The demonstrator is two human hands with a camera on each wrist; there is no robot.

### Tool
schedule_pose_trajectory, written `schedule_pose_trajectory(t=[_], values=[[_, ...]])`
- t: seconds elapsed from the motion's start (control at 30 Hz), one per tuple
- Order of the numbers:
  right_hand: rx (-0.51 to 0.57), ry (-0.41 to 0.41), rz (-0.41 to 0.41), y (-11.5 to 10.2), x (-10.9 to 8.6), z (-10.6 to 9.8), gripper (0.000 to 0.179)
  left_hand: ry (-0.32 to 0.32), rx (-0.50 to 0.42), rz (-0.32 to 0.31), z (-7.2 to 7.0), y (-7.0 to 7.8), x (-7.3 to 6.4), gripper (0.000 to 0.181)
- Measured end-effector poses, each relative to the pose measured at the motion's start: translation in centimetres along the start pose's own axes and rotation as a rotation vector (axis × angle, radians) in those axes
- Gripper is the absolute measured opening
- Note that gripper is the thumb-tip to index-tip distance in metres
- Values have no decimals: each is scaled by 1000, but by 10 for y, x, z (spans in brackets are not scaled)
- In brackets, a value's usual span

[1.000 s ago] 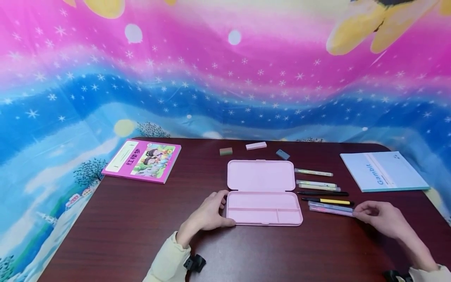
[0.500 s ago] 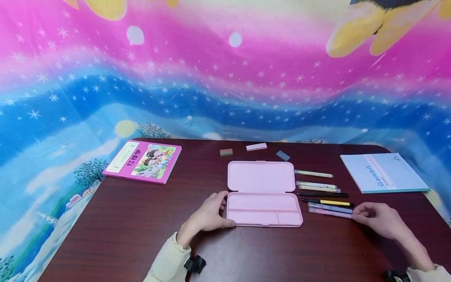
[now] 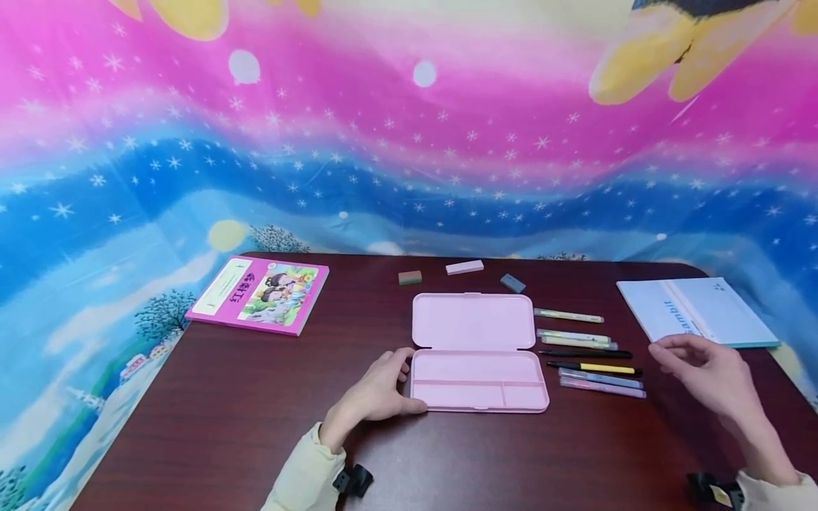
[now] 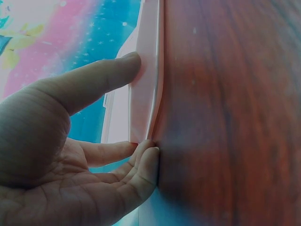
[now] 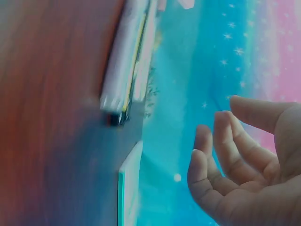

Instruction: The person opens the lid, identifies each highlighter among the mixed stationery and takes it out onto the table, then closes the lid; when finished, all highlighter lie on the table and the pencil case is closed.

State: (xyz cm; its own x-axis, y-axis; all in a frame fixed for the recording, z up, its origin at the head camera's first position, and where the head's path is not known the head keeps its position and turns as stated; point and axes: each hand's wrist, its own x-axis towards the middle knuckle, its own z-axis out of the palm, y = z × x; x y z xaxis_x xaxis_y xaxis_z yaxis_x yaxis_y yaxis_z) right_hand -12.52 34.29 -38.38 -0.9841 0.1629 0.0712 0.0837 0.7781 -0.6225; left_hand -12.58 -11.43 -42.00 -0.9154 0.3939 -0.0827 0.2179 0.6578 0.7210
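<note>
An opened pink pencil case (image 3: 456,365) lies on the table, its lid (image 3: 473,321) folded back and its compartments bare. My left hand (image 3: 378,389) holds the case's left end, thumb on the front wall (image 4: 143,84) and fingertips at the corner. To the right of the case lie several pens: a pink one (image 3: 603,387), a bluish one (image 3: 597,377), a yellow-and-black one (image 3: 597,367), a black one (image 3: 584,353) and pale highlighters (image 3: 575,336). My right hand (image 3: 709,376) hovers right of the pens with fingers loosely bent, holding nothing.
Behind the case lie a brown-green eraser (image 3: 410,277), a pink eraser (image 3: 464,267) and a dark grey-blue eraser (image 3: 513,283). A pink book (image 3: 262,294) sits at the back left, a light blue notebook (image 3: 696,305) at the back right. A printed cloth (image 3: 409,142) hangs behind the table.
My right hand has let go of the pink and bluish pens' ends and lifted up and right, now overlapping the notebook's front edge. The left hand has stayed on the case.
</note>
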Motion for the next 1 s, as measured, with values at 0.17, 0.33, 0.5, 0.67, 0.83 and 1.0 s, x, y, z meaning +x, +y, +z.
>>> schedule_pose_trajectory(t=[0.17,0.33,0.5,0.67,0.83,1.0], values=[[224,-42,-33,-13,11,23,40,-5,-4,-8,0,-2,-1,79],[300,-136,-42,-35,24,55,42,-4,-4,-11,1,-2,-1,78],[333,-232,-48,-62,39,78,49,-5,-9,-14,1,-2,0,77],[314,-314,-70,-85,48,91,55,-4,-8,-11,2,0,0,76],[283,-366,-76,-93,51,96,61,-3,-6,-8,1,0,1,77],[309,-374,-106,-96,48,93,60,3,0,-4,0,-1,1,78]])
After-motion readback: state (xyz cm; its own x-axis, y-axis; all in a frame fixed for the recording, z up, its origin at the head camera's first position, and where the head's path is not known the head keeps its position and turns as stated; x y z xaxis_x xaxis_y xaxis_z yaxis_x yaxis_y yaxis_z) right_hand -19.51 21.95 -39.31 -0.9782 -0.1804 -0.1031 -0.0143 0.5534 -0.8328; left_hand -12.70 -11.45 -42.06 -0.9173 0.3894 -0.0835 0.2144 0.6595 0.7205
